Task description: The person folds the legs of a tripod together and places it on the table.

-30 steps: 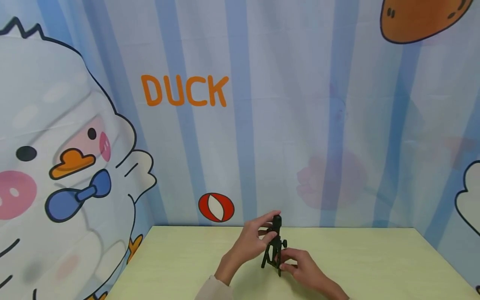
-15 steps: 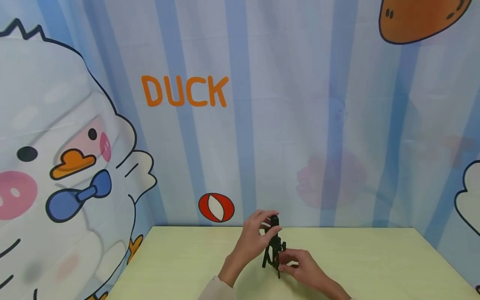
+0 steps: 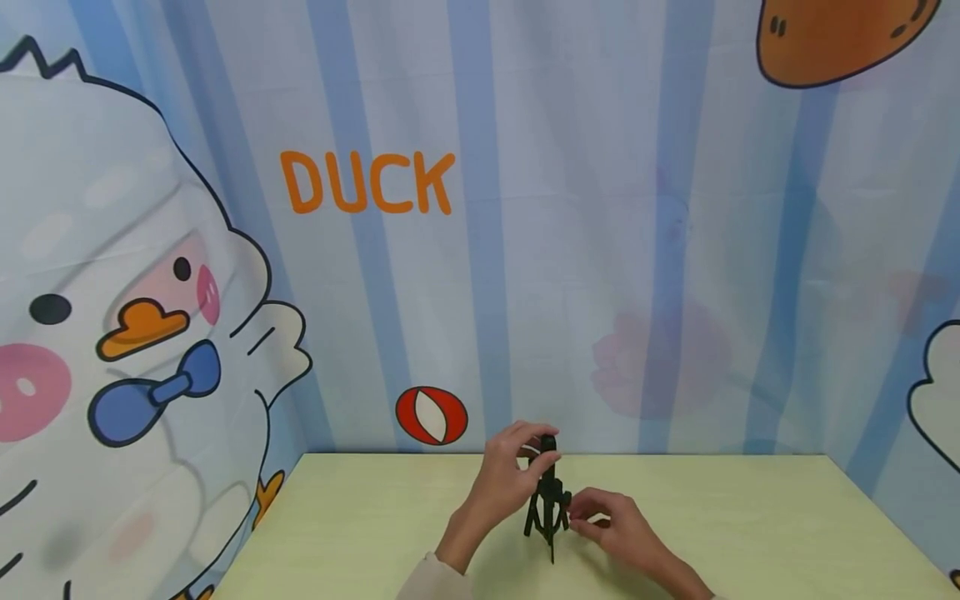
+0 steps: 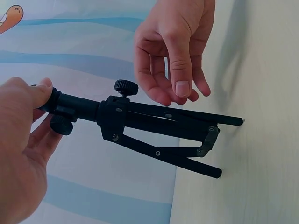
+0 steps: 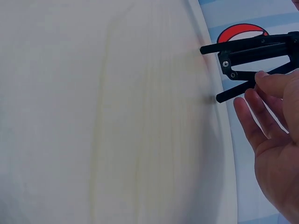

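Since the moment before, the small black tripod [image 3: 550,504] I am watching from afar has swivelled, one leg now pointing toward the head camera, and the right hand [image 3: 618,525] has shifted slightly to the right. The person's left hand [image 3: 504,475] pinches the tripod's narrow top between thumb and fingers. The right hand is loosely bent just beside a leg, holding nothing that I can see; whether a fingertip touches it, I cannot tell.

Below the pinch, my left wrist view shows a smooth round stem with a dark knob [image 4: 61,125] at its side, then a second, ridged knob [image 4: 126,87] above the hinge block. Slim, straight, matte legs [image 4: 187,164] spread from that block, braced by short bars with small shiny rivets [image 4: 158,153].

The tripod is upright over the flat, pale yellow table [image 3: 360,508]. A light beige sleeve [image 3: 435,581] ends at the left wrist. Behind hangs a softly creased backdrop [image 3: 570,208], striped blue, printed with a rounded white duck [image 3: 198,417], orange lettering [image 3: 374,183] reading DUCK, and a red-and-white oval [image 3: 431,415].
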Demonstrator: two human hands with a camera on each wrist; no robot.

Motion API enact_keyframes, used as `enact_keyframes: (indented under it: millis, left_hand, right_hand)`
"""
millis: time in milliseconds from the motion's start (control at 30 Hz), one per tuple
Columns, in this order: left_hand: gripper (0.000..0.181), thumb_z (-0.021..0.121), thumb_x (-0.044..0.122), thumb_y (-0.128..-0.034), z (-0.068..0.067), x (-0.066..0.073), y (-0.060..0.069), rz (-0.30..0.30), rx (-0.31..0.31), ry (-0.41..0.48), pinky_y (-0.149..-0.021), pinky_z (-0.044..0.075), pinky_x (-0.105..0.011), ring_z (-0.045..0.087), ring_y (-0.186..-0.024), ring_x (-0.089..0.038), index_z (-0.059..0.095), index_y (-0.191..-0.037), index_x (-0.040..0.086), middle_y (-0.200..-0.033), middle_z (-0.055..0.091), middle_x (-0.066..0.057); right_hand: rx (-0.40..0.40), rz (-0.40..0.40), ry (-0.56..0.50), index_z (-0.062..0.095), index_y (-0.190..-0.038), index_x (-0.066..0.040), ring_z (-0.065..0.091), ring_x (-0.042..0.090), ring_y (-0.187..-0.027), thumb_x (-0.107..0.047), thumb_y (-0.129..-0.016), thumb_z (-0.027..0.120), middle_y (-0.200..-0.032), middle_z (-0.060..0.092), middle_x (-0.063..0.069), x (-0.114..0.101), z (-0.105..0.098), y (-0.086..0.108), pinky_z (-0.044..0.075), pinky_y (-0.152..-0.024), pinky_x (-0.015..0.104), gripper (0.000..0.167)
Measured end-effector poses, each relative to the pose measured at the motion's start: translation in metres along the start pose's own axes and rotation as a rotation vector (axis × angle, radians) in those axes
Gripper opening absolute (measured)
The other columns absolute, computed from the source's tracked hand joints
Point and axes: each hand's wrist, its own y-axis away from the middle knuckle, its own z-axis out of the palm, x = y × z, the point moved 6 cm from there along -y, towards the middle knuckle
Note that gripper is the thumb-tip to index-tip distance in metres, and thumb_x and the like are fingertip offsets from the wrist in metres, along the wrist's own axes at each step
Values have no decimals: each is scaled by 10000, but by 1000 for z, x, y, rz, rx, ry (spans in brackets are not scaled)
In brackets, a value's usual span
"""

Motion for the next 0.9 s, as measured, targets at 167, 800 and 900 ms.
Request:
enact_keyframes:
  millis: [167,800,900]
  left_hand:
    - [271,743,86,-971,-1,1,0,19,-7,3,-850,604,-275,686,-956,-114,718,-1236,137,-1105,699,-39]
    - [320,690,41,-994,-3,4,0,20,-103,-79,-837,571,-260,684,-966,-65,702,-1302,128,-1144,731,-10]
    - [338,683,20,-993,-4,4,0,11,-110,-74,-859,585,-280,692,-992,-79,700,-1314,123,-1183,730,-22]
  right_hand:
    - [46,-24,17,682,-1058,-45,712,161,-874,-33,-937,757,-974,729,117,1,-2,0,617,-692,287,142]
    - [-120,1,-68,692,-1200,22,701,183,-1043,57,-997,617,-1137,725,164,6,9,-3,571,-905,259,219]
    - [-129,-9,-92,683,-1191,53,705,202,-1012,86,-980,619,-1120,725,159,6,10,-3,590,-870,278,223]
